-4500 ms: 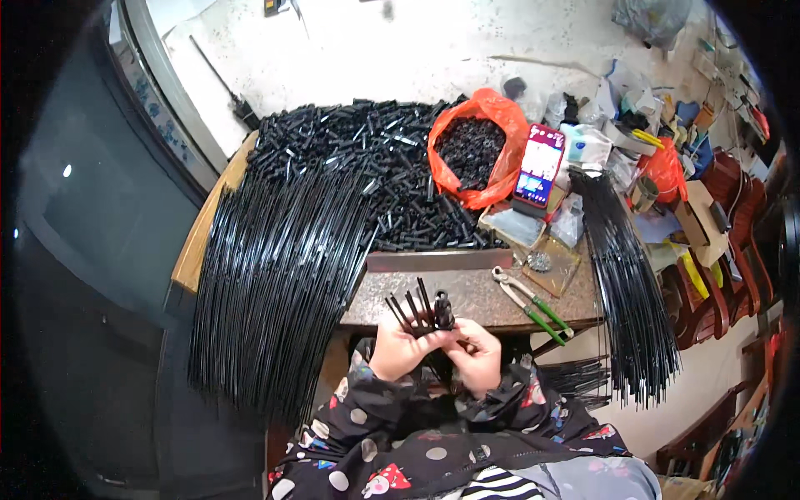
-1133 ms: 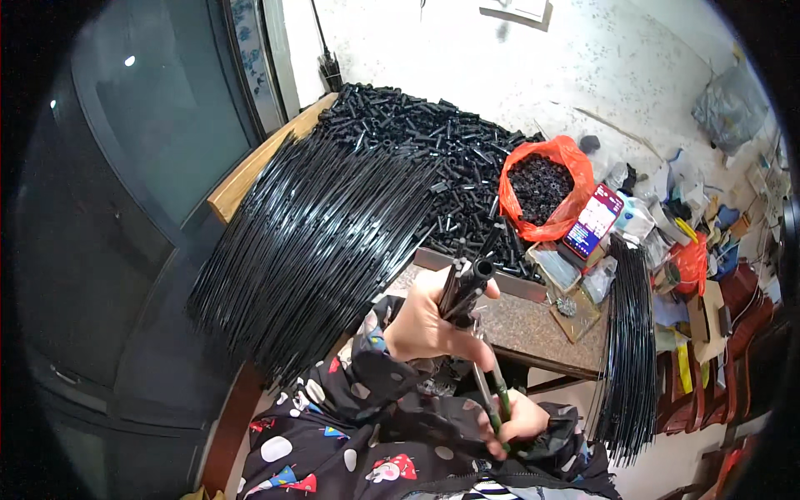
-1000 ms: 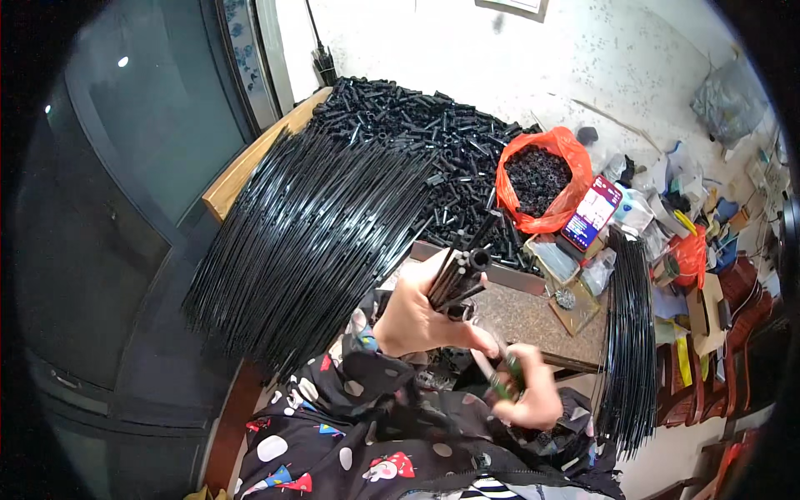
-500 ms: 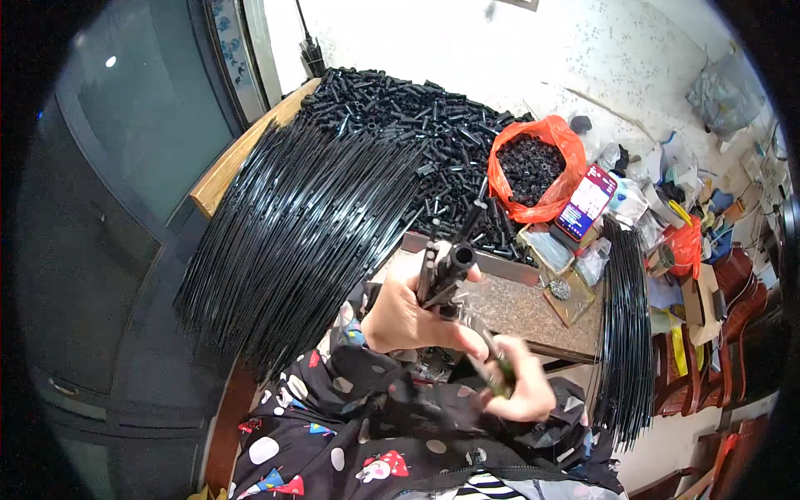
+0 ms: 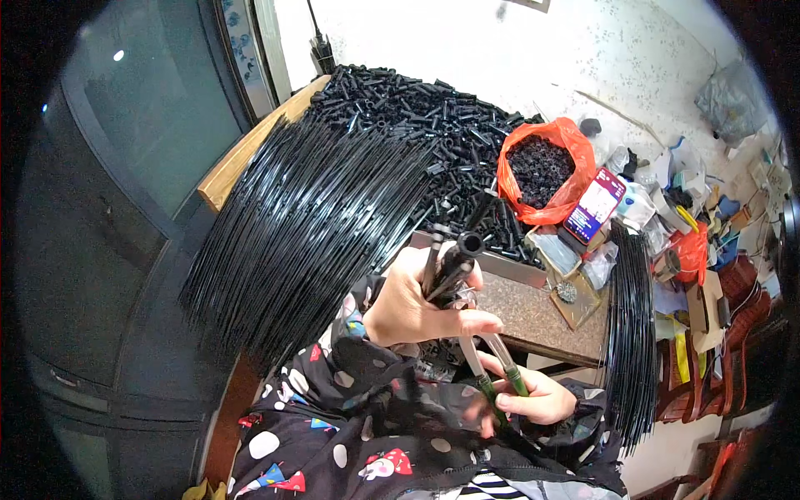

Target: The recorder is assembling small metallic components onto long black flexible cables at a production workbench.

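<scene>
My left hand (image 5: pixel 400 310) is closed around a cluster of black tubular parts (image 5: pixel 452 271). A hollow round end points up out of the grip, with thinner rods beside it; the kind of piece cannot be made out. Below it, my right hand (image 5: pixel 543 398) grips green-handled pliers (image 5: pixel 514 380), whose handles stand apart. The pliers' metal arms run up under my left thumb, and their jaws are hidden behind the left hand. Both hands are above my lap, at the near edge of the speckled table (image 5: pixel 533 312).
Long black rods (image 5: pixel 308 225) fan across the left side. Behind lies a heap of short black tubes (image 5: pixel 417 104). An orange plastic bag (image 5: pixel 575 133) of small black parts, a phone (image 5: pixel 596 204) and more rods (image 5: pixel 631 342) are at right. A dark door (image 5: pixel 108 167) stands left.
The pliers, blurred before, now show clearly with their handles spread. My right hand has shifted slightly right. The surroundings sit a little further right in the picture.
</scene>
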`<state>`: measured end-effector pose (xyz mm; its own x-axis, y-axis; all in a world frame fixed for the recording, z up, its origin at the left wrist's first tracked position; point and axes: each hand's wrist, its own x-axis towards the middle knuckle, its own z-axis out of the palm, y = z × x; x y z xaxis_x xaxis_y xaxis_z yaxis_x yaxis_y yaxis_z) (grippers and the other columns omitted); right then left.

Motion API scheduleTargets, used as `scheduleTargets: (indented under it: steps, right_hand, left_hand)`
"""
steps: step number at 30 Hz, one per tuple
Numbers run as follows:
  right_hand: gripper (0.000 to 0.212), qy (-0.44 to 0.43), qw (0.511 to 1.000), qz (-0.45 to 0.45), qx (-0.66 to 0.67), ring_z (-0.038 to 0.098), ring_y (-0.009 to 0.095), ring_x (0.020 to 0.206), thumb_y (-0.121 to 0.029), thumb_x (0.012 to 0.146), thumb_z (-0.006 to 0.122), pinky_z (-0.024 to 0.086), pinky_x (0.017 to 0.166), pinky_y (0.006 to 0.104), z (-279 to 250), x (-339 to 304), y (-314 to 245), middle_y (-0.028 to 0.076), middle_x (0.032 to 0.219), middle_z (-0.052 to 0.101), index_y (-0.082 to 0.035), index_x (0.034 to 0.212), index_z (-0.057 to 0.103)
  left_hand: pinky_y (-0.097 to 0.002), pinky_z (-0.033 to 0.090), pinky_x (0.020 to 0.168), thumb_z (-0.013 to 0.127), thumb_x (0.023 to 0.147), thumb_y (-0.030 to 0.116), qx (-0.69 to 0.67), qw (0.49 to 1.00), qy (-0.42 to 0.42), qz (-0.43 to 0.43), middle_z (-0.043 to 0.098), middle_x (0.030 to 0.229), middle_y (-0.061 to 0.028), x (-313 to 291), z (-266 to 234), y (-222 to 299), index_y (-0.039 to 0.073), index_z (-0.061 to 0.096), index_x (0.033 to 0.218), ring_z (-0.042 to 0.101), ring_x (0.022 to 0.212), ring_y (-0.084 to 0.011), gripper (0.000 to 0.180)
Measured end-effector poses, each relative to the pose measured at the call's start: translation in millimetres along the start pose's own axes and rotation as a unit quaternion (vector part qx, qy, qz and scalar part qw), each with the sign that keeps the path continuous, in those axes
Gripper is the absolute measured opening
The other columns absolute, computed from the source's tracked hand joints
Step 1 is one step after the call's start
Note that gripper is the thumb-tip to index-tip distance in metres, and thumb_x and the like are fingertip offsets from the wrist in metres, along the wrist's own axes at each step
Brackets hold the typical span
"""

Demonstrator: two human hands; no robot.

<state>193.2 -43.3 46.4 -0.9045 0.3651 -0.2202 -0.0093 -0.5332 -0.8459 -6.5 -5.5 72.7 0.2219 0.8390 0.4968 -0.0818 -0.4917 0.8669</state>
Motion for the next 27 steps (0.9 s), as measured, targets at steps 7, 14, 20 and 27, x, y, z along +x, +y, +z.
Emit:
scheduleTargets:
  steps: [7,14,20,27]
  right_hand:
    - [0.01,0.099,0.988,-0.091,-0.079,0.04,0.009,0.046,-0.003,0.074,0.041,0.032,0.042,0.0203,10,23,36,0.004,0.056,0.044,-0.001,0.083,0.041]
    - [0.02,0.367,0.792,-0.195,-0.448,0.049,0.013,0.052,-0.005,0.072,0.046,0.04,0.051,0.0231,13,29,23,0.009,0.06,0.05,-0.003,0.091,0.044]
    - [0.012,0.392,0.815,-0.133,-0.406,0.051,0.015,0.055,-0.004,0.072,0.045,0.04,0.053,0.0237,30,21,33,0.008,0.061,0.051,-0.001,0.083,0.045]
    - [0.029,0.291,0.896,-0.181,-0.282,0.049,0.011,0.062,0.003,0.067,0.049,0.039,0.057,0.0228,4,19,14,0.004,0.077,0.044,-0.004,0.094,0.039]
  left_hand:
    - [-0.0154,0.028,0.041,0.067,0.054,0.012,0.005,0.999,0.036,-0.016,0.041,0.052,0.0056,2,14,-4,0.005,0.049,0.065,0.036,0.046,-0.0011,0.022]
    - [-0.0149,0.03,0.042,0.065,0.054,0.005,-0.113,0.99,0.063,-0.048,0.042,0.053,0.0045,-1,9,0,-0.001,0.048,0.073,0.037,0.047,-0.0001,0.026]
    - [-0.0172,0.035,0.046,0.056,0.057,0.001,0.013,0.993,0.098,-0.061,0.046,0.06,-0.0015,-11,21,-3,0.0,0.045,0.076,0.043,0.049,-0.0058,0.022]
    - [-0.02,0.037,0.043,0.056,0.067,0.012,-0.139,0.983,0.123,-0.011,0.044,0.057,-0.0024,-12,-3,-42,0.002,0.039,0.088,0.042,0.045,-0.0079,0.029]
